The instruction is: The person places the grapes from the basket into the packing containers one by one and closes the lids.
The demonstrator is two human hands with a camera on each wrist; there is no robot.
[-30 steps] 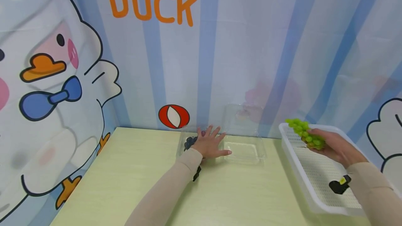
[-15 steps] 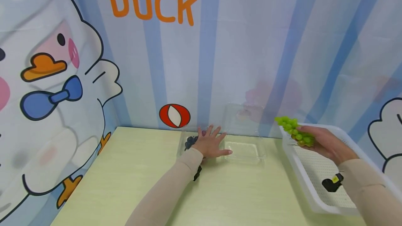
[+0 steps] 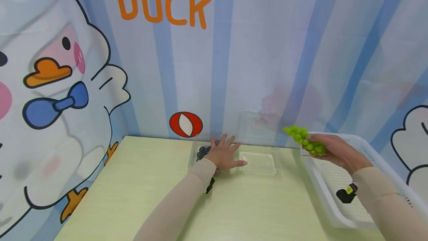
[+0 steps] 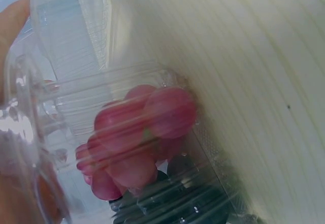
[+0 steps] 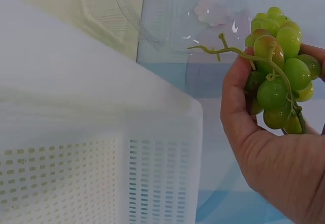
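Observation:
In the head view my left hand point(image 3: 223, 156) lies spread, fingers straight, on a clear plastic box point(image 3: 193, 161) near the wall. Through its clear plastic the left wrist view shows pink-red grapes point(image 4: 137, 137) beside dark grapes point(image 4: 183, 198). My right hand point(image 3: 336, 152) holds a bunch of green grapes point(image 3: 301, 138), stem trailing, above the left rim of a white basket. Seen from the right wrist, fingers and thumb curl round these green grapes point(image 5: 284, 76). Between the hands stands a second clear box point(image 3: 259, 161), its lid point(image 3: 259, 125) raised against the curtain.
The white perforated basket point(image 3: 323, 192) stands at the table's right side, with raised walls. A striped curtain point(image 3: 234, 66) with duck pictures closes off the back, right behind the boxes. The pale wooden table point(image 3: 254, 207) stretches in front of both boxes.
My right hand has carried the green grapes leftward, from over the basket's inside to its left rim, toward the boxes. The left hand stays where it was.

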